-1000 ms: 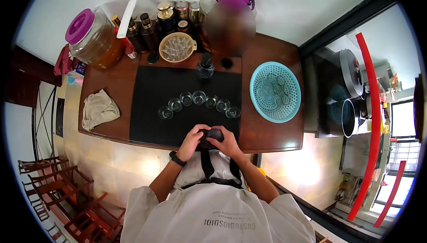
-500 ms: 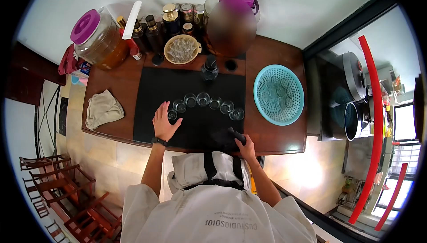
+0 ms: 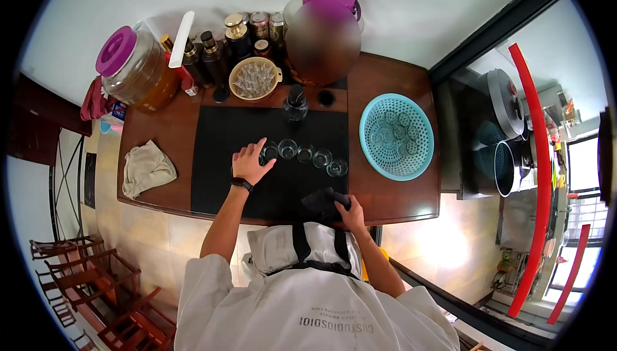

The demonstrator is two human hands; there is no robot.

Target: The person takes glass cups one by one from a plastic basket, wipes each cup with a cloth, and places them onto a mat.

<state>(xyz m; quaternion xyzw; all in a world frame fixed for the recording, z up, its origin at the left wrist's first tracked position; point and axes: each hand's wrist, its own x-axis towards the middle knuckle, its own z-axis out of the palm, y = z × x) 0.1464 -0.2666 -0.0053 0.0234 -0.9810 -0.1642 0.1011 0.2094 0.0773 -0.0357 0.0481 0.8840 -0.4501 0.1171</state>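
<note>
Moving rightward along the glasses (image 3: 305,153), the left hand (image 3: 251,164) splays its fingers, right hand (image 3: 353,215) gripping black cloth (image 3: 319,203).

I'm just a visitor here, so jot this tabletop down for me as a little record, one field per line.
Left hand: fingers spread, at the row's left part; contact unclear
Right hand: gripping a dark cloth
Small glasses: curved row on a black panel, left end blocked by the hand
Behind row: glass bottle with dark top
Right side: blue colander holding more glasses
Left side: crumpled beige cloth
</note>
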